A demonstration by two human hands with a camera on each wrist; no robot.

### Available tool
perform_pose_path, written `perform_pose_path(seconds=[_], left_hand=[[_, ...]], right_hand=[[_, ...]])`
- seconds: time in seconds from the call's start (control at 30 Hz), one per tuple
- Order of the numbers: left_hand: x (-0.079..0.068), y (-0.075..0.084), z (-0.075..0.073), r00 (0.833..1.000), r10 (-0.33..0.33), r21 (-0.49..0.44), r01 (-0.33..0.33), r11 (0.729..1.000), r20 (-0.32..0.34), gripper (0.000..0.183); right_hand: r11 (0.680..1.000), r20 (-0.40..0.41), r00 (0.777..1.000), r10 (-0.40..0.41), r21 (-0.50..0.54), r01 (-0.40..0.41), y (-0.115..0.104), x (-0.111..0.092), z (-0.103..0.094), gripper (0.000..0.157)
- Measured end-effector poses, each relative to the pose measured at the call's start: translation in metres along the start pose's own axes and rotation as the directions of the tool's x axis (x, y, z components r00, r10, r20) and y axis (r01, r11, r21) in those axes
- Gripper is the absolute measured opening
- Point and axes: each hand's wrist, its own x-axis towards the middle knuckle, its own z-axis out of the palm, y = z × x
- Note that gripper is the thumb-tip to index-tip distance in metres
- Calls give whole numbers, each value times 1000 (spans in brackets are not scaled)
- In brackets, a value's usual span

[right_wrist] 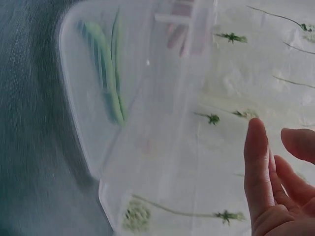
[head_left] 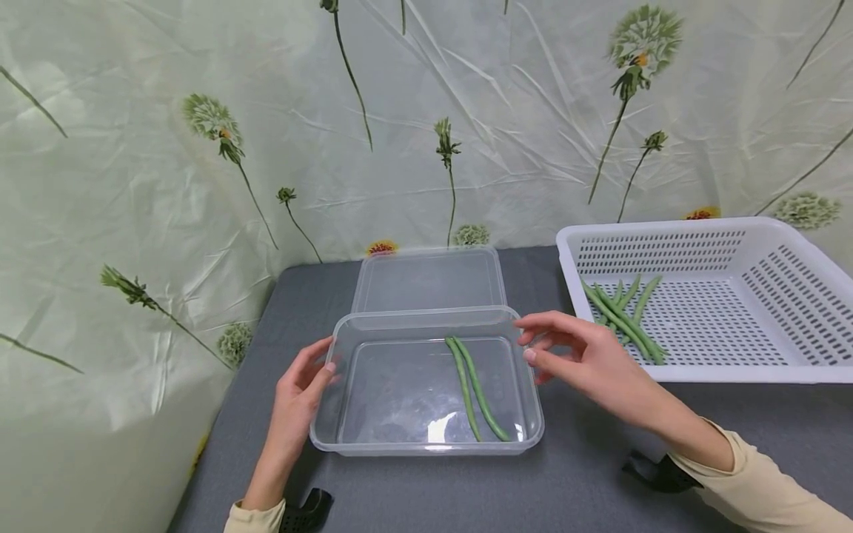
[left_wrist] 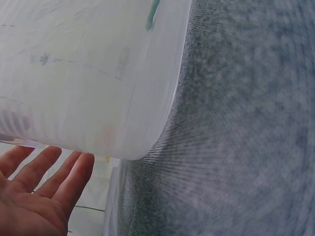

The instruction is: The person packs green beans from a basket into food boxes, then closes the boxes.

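A clear plastic container (head_left: 393, 449) stands at the middle of the table with two green beans (head_left: 477, 389) lying lengthwise in its right half. My left hand (head_left: 298, 403) is at the container's left side, its fingers extended and their tips against the wall in the left wrist view. By the right rim is my right hand (head_left: 566, 352), with thumb and index finger apart and nothing held between them. The right wrist view shows that hand's fingers (right_wrist: 257, 167) loosely bent, beside the container. Whether they touch the rim I cannot tell.
Behind the container lies a clear lid (head_left: 429, 280). A white perforated basket (head_left: 726, 372) at the right holds several green beans (head_left: 623, 318). Grey cloth (head_left: 280, 303) covers the table, and a flower-patterned sheet (head_left: 400, 178) hangs at the back and left.
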Motion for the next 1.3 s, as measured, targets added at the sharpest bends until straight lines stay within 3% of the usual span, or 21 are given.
perform_pose_path(seconds=[0.43, 0.67, 0.87, 0.97, 1.13, 1.3], left_hand=[[0, 1, 0, 1000, -17, -7, 17, 1000, 5, 40], [-1, 2, 0, 1000, -20, -2, 20, 1000, 7, 41], [0, 1, 0, 1000, -13, 1, 13, 1000, 7, 40], [0, 1, -1, 1000, -9, 1, 9, 1000, 9, 40], [0, 0, -1, 1000, -3, 4, 3, 1000, 8, 40], [0, 1, 0, 1000, -1, -5, 1, 1000, 5, 40]], right_hand=[[966, -3, 1000, -7, -257, 6, -15, -8, -59, 41], [883, 30, 999, -17, -469, 29, -12, -3, -96, 41], [802, 75, 993, 91, -596, -28, -8, 6, -126, 37], [789, 114, 983, 146, -612, -47, -4, 11, -138, 36], [802, 175, 960, 217, -593, -73, 5, 22, -152, 36], [812, 230, 914, 335, -562, -156, 18, 34, -163, 34]])
